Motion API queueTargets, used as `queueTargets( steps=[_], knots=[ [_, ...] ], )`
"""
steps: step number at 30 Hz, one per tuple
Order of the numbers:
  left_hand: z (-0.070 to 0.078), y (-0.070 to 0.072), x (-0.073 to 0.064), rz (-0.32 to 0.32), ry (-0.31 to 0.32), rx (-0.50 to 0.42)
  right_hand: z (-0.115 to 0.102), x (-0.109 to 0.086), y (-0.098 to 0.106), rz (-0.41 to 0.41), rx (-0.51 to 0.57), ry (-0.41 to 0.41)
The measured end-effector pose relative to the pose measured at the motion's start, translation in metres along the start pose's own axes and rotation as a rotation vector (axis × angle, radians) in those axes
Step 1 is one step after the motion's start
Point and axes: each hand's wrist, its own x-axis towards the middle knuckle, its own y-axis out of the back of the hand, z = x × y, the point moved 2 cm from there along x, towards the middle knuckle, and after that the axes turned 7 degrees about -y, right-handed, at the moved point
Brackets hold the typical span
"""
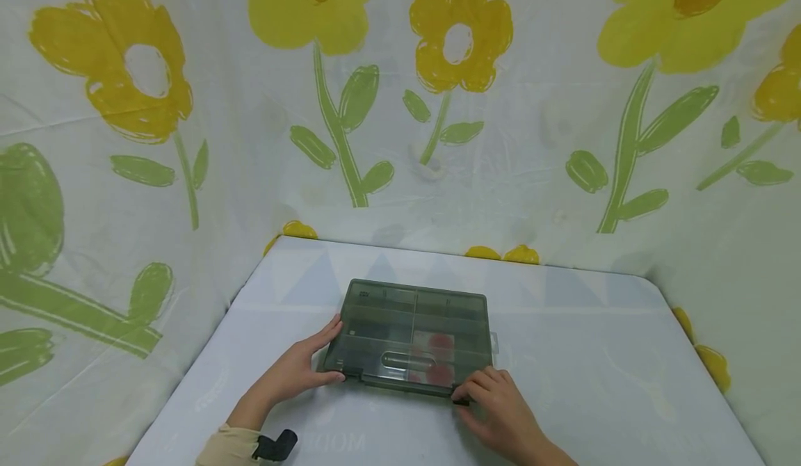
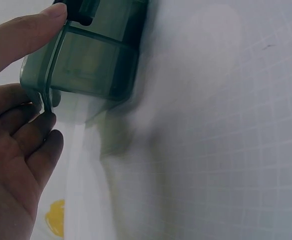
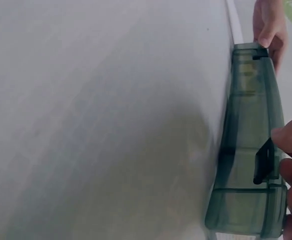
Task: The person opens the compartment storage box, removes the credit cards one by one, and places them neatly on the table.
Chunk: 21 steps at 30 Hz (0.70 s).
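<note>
A dark green see-through compartment box [image 1: 382, 327] lies flat on the table with its lid down. Inside, towards the right, two clear square pieces with red round patches [image 1: 441, 341] show through the lid. My left hand [image 1: 303, 363] holds the box's left end, thumb at the front corner and fingers along the side. In the left wrist view that thumb touches a black latch [image 2: 81, 11]. At the front right, my right hand [image 1: 497, 407] has its fingers on the lid edge and its thumb at the other black latch [image 3: 265, 162], which stands out from the wall.
The white table [image 1: 594, 362] has faint blue triangles near its back edge. A flower-printed cloth [image 1: 532, 132] hangs behind it and at both sides. A small black strap piece [image 1: 277, 445] sits at my left sleeve [image 1: 228, 445].
</note>
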Motion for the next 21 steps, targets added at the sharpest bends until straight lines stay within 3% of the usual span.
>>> queueTargets(
  steps=[10,21],
  knots=[
    [0.001,0.0,-0.001,-0.001,-0.013,-0.005,-0.007,0.012,-0.003,0.01,0.08,-0.011],
    [0.0,0.0,-0.001,-0.001,-0.015,-0.021,-0.022,0.035,-0.023,-0.022,0.131,-0.012]
  ],
)
